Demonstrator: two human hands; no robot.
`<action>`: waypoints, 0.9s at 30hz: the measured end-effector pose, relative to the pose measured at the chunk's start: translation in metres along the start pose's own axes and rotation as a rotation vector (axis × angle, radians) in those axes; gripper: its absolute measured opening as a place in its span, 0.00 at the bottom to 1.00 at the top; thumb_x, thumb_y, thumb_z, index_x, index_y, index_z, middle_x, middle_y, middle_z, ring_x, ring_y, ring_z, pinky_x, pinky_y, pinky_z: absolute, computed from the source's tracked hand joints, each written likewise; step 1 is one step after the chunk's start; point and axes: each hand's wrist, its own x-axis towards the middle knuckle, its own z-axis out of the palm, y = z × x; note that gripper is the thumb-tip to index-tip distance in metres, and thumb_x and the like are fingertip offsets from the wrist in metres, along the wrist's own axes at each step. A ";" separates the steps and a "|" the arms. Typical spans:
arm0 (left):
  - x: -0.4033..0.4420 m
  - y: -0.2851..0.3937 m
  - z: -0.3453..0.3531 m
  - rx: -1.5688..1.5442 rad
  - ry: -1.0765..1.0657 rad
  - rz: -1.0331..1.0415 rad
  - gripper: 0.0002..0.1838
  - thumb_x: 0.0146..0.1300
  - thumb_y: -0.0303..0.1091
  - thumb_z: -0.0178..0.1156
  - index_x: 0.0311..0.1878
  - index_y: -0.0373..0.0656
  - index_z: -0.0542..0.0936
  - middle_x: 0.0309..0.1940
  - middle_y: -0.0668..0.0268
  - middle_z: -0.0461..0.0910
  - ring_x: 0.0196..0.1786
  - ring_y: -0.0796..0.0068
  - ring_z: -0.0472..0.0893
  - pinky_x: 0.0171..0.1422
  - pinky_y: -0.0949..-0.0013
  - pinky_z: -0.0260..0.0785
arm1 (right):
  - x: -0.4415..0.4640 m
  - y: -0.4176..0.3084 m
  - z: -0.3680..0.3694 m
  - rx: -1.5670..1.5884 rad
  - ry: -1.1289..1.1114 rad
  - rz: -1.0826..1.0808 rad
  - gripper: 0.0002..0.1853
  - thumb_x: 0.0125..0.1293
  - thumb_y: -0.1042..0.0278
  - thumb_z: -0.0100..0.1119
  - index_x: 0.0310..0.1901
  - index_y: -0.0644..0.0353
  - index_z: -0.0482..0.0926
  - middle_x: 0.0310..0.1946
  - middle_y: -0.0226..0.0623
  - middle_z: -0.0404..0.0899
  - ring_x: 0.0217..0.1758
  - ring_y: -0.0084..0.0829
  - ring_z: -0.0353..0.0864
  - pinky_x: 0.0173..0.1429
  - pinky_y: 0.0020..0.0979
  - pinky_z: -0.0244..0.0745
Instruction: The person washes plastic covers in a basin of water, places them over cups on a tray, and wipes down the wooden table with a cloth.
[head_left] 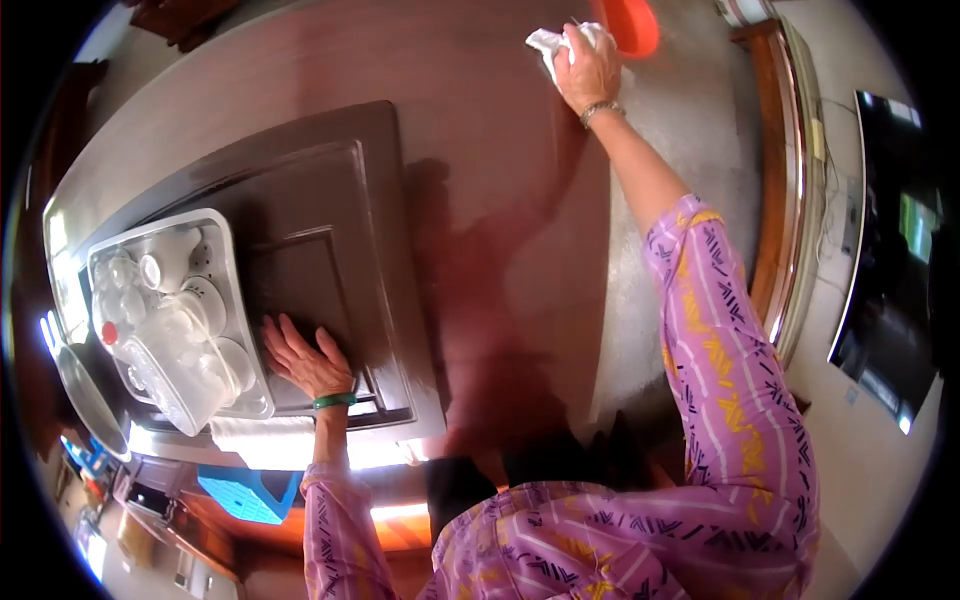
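At the top right of the head view, my right hand (588,72) is closed on a crumpled white cloth (548,42) against the reddish-brown tabletop (500,150). A red-orange object (632,25) lies just beyond it. My left hand (308,362), fingers spread, rests on a dark brown panel (300,190) with a raised rectangular frame. It holds nothing. To its left, a white tray (226,270) carries several cups and clear containers, one with a red cap (109,332).
A folded white cloth (262,432) lies below the tray at the panel's edge. A blue plastic item (248,494) is under the near left edge. At the right stand a wooden ledge (780,190) and a dark screen (885,260).
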 end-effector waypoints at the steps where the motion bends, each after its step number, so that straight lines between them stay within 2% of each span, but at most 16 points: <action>1: -0.001 -0.001 0.001 0.012 0.014 0.008 0.29 0.66 0.46 0.44 0.65 0.39 0.59 0.67 0.52 0.55 0.69 0.48 0.54 0.69 0.45 0.42 | -0.018 0.002 -0.012 -0.005 -0.010 0.022 0.17 0.52 0.62 0.58 0.46 0.51 0.78 0.46 0.47 0.72 0.54 0.48 0.68 0.56 0.46 0.64; 4: -0.003 0.000 0.002 0.023 0.025 -0.002 0.28 0.66 0.47 0.45 0.65 0.40 0.60 0.67 0.53 0.55 0.69 0.51 0.54 0.68 0.46 0.43 | -0.060 -0.005 -0.048 0.002 -0.031 0.075 0.19 0.51 0.64 0.59 0.48 0.53 0.76 0.49 0.47 0.70 0.55 0.48 0.67 0.58 0.47 0.63; 5: -0.004 -0.001 0.005 0.020 0.061 0.000 0.28 0.68 0.50 0.41 0.64 0.43 0.60 0.67 0.57 0.55 0.69 0.54 0.54 0.68 0.47 0.43 | -0.075 -0.011 -0.061 -0.008 -0.049 0.103 0.20 0.51 0.64 0.59 0.48 0.53 0.76 0.49 0.47 0.70 0.56 0.48 0.67 0.58 0.46 0.62; 9: -0.006 -0.003 0.008 -0.004 0.089 0.006 0.28 0.67 0.52 0.41 0.64 0.45 0.61 0.67 0.57 0.56 0.69 0.55 0.55 0.68 0.47 0.43 | -0.135 -0.043 -0.118 0.005 -0.099 0.162 0.20 0.52 0.66 0.58 0.49 0.55 0.75 0.51 0.47 0.68 0.55 0.49 0.66 0.57 0.46 0.63; 12: -0.007 -0.002 0.006 -0.016 0.067 -0.027 0.27 0.66 0.49 0.44 0.63 0.43 0.62 0.67 0.57 0.56 0.69 0.55 0.55 0.68 0.46 0.44 | -0.187 -0.074 -0.162 0.039 -0.156 0.193 0.20 0.52 0.67 0.58 0.49 0.56 0.75 0.51 0.46 0.67 0.55 0.49 0.66 0.57 0.46 0.62; 18: -0.008 -0.007 0.012 -0.012 0.112 -0.005 0.27 0.66 0.51 0.44 0.62 0.44 0.64 0.66 0.59 0.58 0.69 0.57 0.56 0.67 0.46 0.46 | -0.296 -0.151 -0.254 0.141 -0.291 0.274 0.22 0.52 0.70 0.57 0.52 0.53 0.74 0.53 0.45 0.66 0.58 0.50 0.65 0.62 0.49 0.61; 20: -0.007 -0.007 0.012 0.001 0.097 -0.018 0.26 0.66 0.51 0.44 0.61 0.44 0.65 0.66 0.59 0.58 0.69 0.57 0.56 0.67 0.47 0.46 | -0.327 -0.182 -0.277 0.135 -0.275 0.302 0.22 0.49 0.74 0.57 0.50 0.57 0.76 0.53 0.46 0.67 0.57 0.50 0.66 0.61 0.45 0.63; 23: -0.007 -0.011 0.018 -0.003 0.119 -0.003 0.27 0.66 0.54 0.43 0.61 0.45 0.64 0.66 0.59 0.58 0.68 0.57 0.57 0.67 0.46 0.47 | -0.369 -0.223 -0.315 0.218 -0.435 0.359 0.23 0.50 0.70 0.58 0.52 0.53 0.74 0.56 0.45 0.65 0.60 0.50 0.63 0.62 0.55 0.58; 25: -0.007 -0.013 0.019 0.007 0.122 0.000 0.28 0.66 0.56 0.42 0.61 0.46 0.64 0.66 0.58 0.58 0.68 0.57 0.57 0.67 0.47 0.47 | -0.378 -0.237 -0.327 0.230 -0.447 0.351 0.23 0.50 0.69 0.58 0.52 0.53 0.74 0.56 0.45 0.65 0.61 0.50 0.63 0.61 0.55 0.59; 27: -0.007 -0.013 0.019 0.015 0.123 0.006 0.27 0.66 0.53 0.43 0.61 0.45 0.64 0.66 0.58 0.58 0.69 0.57 0.56 0.68 0.46 0.46 | -0.379 -0.239 -0.327 0.247 -0.451 0.354 0.23 0.50 0.68 0.59 0.52 0.54 0.74 0.56 0.45 0.65 0.61 0.50 0.63 0.60 0.55 0.59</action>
